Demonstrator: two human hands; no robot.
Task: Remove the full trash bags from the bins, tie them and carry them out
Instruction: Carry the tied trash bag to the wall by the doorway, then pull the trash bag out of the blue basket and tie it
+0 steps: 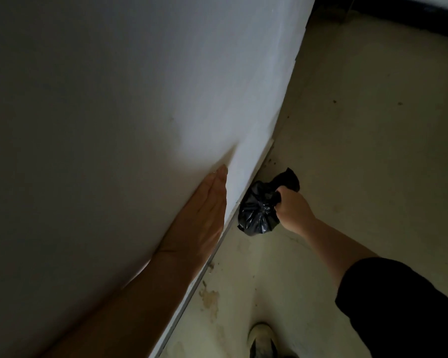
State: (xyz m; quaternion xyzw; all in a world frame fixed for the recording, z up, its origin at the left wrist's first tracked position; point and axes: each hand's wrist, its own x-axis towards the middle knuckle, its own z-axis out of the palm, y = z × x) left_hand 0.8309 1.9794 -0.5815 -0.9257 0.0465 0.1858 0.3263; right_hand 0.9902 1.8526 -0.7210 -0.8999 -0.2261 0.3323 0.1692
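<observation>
A small black trash bag, bunched and tied at its top, hangs just above the floor close to the foot of the wall. My right hand grips its gathered neck, fingers curled round the plastic, with a loose black tail sticking up past the fist. My left hand lies flat against the white wall, fingers straight and together, holding nothing.
A white wall fills the left and centre, its base running diagonally. To the right lies a stained pale concrete floor. A light shoe shows at the bottom edge. A dark strip crosses the top right.
</observation>
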